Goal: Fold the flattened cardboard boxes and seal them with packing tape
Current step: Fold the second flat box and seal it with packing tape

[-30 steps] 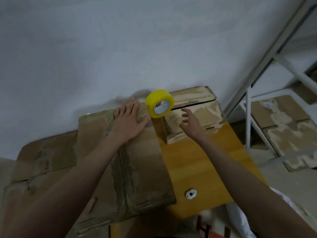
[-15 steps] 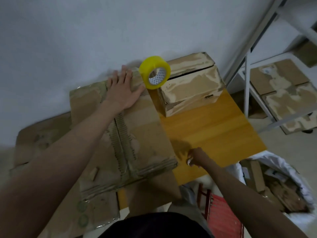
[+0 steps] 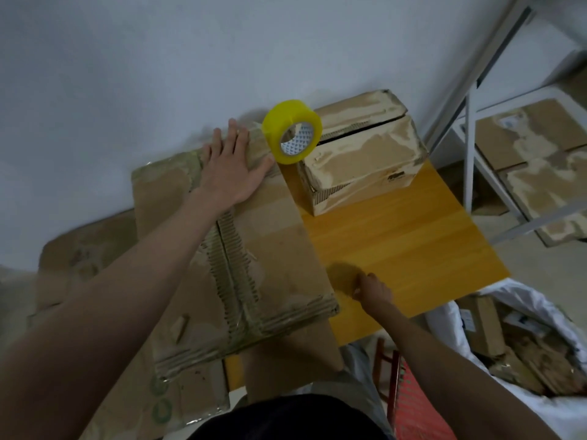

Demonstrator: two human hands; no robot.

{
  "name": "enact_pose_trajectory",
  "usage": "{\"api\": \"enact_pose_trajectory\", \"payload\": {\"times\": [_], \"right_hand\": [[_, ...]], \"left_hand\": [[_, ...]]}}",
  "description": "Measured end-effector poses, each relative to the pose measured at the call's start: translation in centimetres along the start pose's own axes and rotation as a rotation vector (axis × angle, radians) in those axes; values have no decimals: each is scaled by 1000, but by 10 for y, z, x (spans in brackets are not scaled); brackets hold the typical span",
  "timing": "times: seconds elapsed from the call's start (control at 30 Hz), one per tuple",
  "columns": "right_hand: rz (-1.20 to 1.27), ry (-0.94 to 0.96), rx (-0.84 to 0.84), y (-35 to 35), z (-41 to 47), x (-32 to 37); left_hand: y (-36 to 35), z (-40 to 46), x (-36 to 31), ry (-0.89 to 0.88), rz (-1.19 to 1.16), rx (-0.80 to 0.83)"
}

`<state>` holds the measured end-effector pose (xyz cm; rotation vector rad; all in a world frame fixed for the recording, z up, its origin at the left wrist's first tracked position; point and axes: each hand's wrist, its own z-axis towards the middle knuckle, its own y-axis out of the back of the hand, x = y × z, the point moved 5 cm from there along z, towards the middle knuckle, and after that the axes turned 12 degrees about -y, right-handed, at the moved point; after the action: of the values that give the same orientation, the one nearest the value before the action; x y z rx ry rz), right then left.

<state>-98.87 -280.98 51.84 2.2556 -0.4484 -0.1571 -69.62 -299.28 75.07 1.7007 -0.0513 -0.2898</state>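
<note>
Nearest, at the near edge of the orange-yellow wooden tabletop, the right hand sits with its fingers curled downward onto the surface; whatever lies under them is hidden, so I cannot tell if it grasps anything. Just to its left, a worn flattened brown cardboard box with torn corrugated seams covers the left part of the table and overhangs its near edge, lying over more flat cardboard sheets that spread past the left edge. Farther back, the left hand presses flat on the far end of this flattened box, fingers straight and spread, thumb reaching toward a yellow roll of packing tape. The roll stands tilted at the far edge, leaning against a small folded brown cardboard box in the far right corner by the white wall.
</note>
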Motion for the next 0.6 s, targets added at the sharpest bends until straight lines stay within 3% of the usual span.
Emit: {"api": "enact_pose_trajectory", "payload": {"times": [0.1,0.3,0.47,0.6], "right_hand": [[302,49,-116,50,1,21],[1076,360,-346,206,-33,83],[1191,484,-296,282,-50,129],[1200,484,-219,302,-44,166]], "left_hand": [[2,0,-1,-3,7,8],[10,1,1,-35,-2,45],[40,41,2,-104,-74,-4],[68,94,-1,-189,-326,47]]}}
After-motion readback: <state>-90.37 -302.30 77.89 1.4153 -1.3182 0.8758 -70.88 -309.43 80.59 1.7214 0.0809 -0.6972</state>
